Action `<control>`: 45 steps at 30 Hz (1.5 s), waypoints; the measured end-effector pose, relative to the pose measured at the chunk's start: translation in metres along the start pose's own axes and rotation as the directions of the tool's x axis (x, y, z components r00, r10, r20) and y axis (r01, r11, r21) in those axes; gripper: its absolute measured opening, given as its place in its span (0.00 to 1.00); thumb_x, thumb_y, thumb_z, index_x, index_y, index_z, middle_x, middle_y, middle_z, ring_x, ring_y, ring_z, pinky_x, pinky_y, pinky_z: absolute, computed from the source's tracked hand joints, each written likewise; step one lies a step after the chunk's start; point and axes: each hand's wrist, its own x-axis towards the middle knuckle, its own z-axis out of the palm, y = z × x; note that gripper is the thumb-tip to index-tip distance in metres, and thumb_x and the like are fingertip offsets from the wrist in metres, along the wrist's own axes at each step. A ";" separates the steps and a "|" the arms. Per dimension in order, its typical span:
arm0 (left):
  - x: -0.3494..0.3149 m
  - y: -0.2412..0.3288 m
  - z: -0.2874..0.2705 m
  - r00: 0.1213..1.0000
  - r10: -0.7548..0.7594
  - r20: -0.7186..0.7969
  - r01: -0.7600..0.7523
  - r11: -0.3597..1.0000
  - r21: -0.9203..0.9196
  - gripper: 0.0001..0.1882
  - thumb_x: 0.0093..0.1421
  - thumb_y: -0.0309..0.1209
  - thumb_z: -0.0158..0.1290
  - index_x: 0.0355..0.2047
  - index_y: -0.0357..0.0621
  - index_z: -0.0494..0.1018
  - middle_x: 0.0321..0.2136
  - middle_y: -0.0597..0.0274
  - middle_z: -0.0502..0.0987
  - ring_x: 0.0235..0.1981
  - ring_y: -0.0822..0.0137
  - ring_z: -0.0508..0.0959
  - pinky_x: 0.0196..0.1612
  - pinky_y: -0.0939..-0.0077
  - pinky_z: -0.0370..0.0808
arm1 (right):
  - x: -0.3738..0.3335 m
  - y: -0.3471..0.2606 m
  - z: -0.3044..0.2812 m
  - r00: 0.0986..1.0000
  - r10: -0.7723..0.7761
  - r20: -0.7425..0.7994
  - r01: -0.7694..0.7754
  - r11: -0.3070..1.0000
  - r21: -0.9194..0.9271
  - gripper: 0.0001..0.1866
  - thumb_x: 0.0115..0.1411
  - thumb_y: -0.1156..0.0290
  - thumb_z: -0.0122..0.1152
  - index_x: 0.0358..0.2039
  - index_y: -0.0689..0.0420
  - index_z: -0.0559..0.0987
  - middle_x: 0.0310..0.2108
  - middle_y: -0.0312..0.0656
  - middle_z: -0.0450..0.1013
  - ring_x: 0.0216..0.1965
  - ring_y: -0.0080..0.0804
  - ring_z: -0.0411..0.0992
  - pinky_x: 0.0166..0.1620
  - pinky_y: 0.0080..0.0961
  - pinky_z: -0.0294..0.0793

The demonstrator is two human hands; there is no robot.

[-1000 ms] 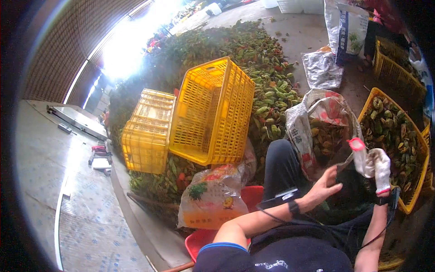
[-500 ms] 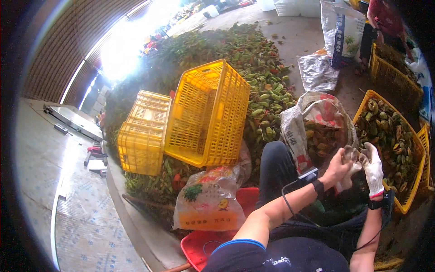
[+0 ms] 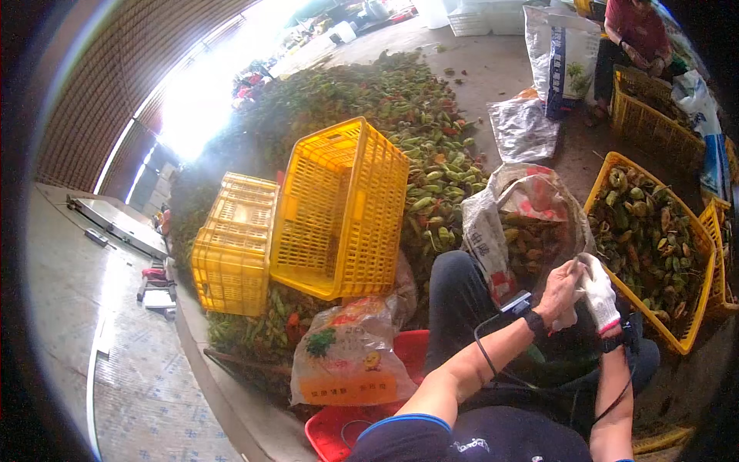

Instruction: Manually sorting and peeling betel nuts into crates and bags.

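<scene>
My left hand is bare, with its fingers closed. A white piece of knit, looking like a glove, hangs below it. My right hand wears a white work glove with a red-edged cuff. Its fingers curl against the left hand's fingertips; whatever is between them is hidden. Both hands meet just beyond my lap, in front of an open white woven sack holding brownish-green pods or fruits. To the right stands a yellow crate filled with similar greenish-brown pods.
A large heap of green produce covers the floor ahead. Two yellow crates lean on it. A printed plastic bag lies over a red scoop-like container. Another person works at a crate, far right.
My hands have shifted left and slightly lower and drawn closer together. The right fingers have curled in against the left hand. The view has shifted a little, and the other person shows more fully.
</scene>
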 end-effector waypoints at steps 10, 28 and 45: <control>0.031 0.008 -0.049 0.932 0.061 -0.358 -0.016 0.992 0.126 0.14 0.69 0.40 0.49 0.31 0.45 0.74 0.26 0.72 0.74 0.25 0.78 0.71 0.29 0.80 0.70 | 0.005 -0.010 0.022 0.992 0.043 0.114 -0.060 0.988 0.142 0.22 0.67 0.64 0.54 0.58 0.60 0.69 0.51 0.50 0.73 0.53 0.38 0.72 0.55 0.30 0.70; 0.036 -0.005 -0.045 0.887 -0.155 -0.435 0.094 0.983 -0.158 0.14 0.70 0.39 0.45 0.31 0.44 0.69 0.22 0.68 0.71 0.22 0.72 0.72 0.26 0.74 0.71 | 0.020 -0.010 0.041 0.977 0.195 0.085 -0.192 0.981 -0.033 0.30 0.64 0.47 0.54 0.58 0.56 0.69 0.53 0.50 0.73 0.54 0.44 0.71 0.56 0.35 0.69; 0.003 0.006 -0.021 0.923 -0.264 -0.279 0.127 0.896 -0.426 0.09 0.64 0.34 0.54 0.36 0.43 0.69 0.28 0.61 0.76 0.31 0.64 0.77 0.35 0.65 0.77 | 0.006 0.003 0.039 0.998 0.065 0.022 -0.064 0.995 -0.079 0.27 0.59 0.62 0.56 0.58 0.58 0.69 0.50 0.54 0.74 0.52 0.46 0.73 0.55 0.35 0.71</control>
